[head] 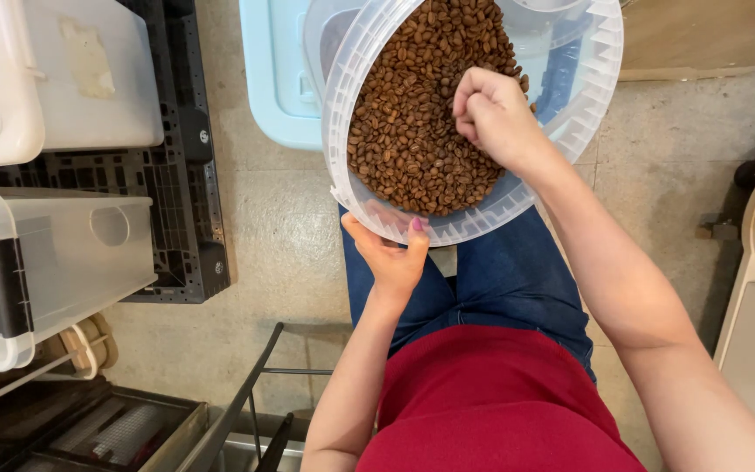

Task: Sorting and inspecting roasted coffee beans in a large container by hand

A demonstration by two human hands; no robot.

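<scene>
- Clearly tilted over the lap, the tub point(474, 210) of beans point(412, 131) looked heavy, its thin plastic slippery.
- Left hand point(392, 258) gripped the ribbed rim, probably the safest hold.
- Right hand point(491, 114) was clenched among loose beans.

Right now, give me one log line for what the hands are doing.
left hand: grips bucket rim, tilted | right hand: closed, in coffee beans | bucket: clear plastic, above lap | floor: storage bins to the left

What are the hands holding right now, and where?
Left hand grips the clear bucket by its lower rim. Right hand, closed, is in the coffee beans; contents cannot be told.
</scene>
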